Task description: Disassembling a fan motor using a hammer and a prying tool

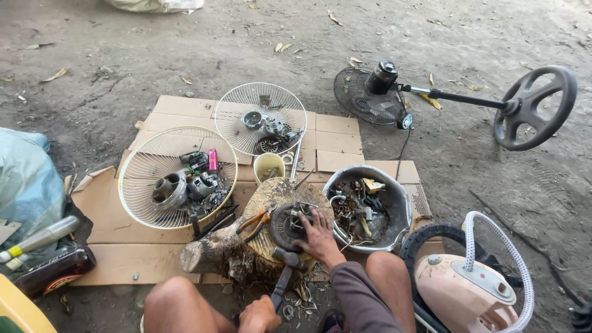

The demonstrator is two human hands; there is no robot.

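Person seated on the ground, working a fan motor on a log stump.

The right hand (319, 237) presses the dark round motor (290, 226) steady atop the stump (246, 246); the left hand (259, 314) is closed around what looks like a hammer (282, 277), head beside the motor.

Flattened cardboard (154, 246) covers the dirt ground (123, 55); on it lie two fan grilles (142, 179), a wood stump (234, 253), a cup (269, 165), a metal bowl (394, 197)
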